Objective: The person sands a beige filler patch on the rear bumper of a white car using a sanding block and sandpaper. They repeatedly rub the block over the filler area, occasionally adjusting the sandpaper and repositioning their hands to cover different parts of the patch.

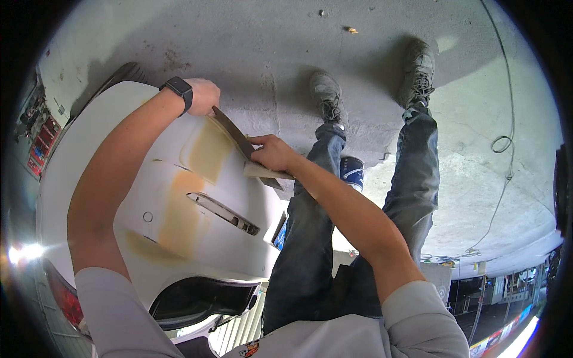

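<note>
A long brown strip of what looks like sandpaper [231, 129] stretches between my two hands, next to the edge of a white car body panel [128, 197]. My left hand [203, 95], with a dark watch on the wrist, is closed at the strip's far end; its fingertips are hidden. Nearer its other end, my right hand [273, 153] grips the strip with fingers bent. Below that hand a beige flat piece [262, 172] juts out, perhaps a folded part of the sheet. Yellowish sanded patches [210, 149] mark the panel beside the strip.
A slotted recess [224, 213] runs across the panel. A dark blue can [352, 172] stands on the concrete floor between my legs. On the right a thin cable [512, 119] lies looped. A red tail light [64, 301] shows at lower left.
</note>
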A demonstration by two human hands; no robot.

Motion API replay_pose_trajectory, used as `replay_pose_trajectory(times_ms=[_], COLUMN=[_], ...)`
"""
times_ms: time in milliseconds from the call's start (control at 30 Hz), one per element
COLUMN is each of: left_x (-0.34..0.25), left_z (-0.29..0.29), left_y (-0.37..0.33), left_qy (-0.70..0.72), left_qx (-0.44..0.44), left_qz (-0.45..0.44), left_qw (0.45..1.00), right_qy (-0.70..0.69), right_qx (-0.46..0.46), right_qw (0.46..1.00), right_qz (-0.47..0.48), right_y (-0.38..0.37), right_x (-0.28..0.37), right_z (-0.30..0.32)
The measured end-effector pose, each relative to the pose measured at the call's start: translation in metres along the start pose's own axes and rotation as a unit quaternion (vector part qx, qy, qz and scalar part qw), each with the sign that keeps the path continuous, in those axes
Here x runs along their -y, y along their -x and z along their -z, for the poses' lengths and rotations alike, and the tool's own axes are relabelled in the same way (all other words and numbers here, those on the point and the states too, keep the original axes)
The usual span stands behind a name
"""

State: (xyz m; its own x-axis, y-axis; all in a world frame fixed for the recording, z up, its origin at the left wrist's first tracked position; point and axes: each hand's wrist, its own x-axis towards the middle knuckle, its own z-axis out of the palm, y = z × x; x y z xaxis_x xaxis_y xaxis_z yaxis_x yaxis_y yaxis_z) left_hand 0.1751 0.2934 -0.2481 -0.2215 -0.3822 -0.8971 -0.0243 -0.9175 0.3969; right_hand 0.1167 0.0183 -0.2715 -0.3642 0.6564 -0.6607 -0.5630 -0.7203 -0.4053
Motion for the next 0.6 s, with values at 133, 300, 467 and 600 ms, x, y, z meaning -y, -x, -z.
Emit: replay_pose_trajectory(times_ms=[133, 300, 467, 600], left_x=[-0.014, -0.038, -0.068, -0.093], left_z=[0.002, -0.001, -0.015, -0.024], left_y=[0.021, 0.059, 0.105, 0.139], left_qy=[0.004, -0.005, 0.003, -0.047], left_qx=[-0.030, -0.064, -0.118, -0.129], left_qz=[-0.005, -0.002, 0.041, 0.055], left_qw=[1.000, 0.998, 0.992, 0.989], right_qy=[-0.014, -0.019, -0.031, 0.004], right_qx=[-0.037, -0.067, -0.090, -0.089], right_qw=[0.999, 0.997, 0.995, 0.994], right_qz=[0.028, 0.032, 0.037, 0.070], right_y=[0.017, 0.050, 0.091, 0.119], right_x=[0.005, 0.015, 0.035, 0.044], right_z=[-0.014, -0.035, -0.060, -0.078])
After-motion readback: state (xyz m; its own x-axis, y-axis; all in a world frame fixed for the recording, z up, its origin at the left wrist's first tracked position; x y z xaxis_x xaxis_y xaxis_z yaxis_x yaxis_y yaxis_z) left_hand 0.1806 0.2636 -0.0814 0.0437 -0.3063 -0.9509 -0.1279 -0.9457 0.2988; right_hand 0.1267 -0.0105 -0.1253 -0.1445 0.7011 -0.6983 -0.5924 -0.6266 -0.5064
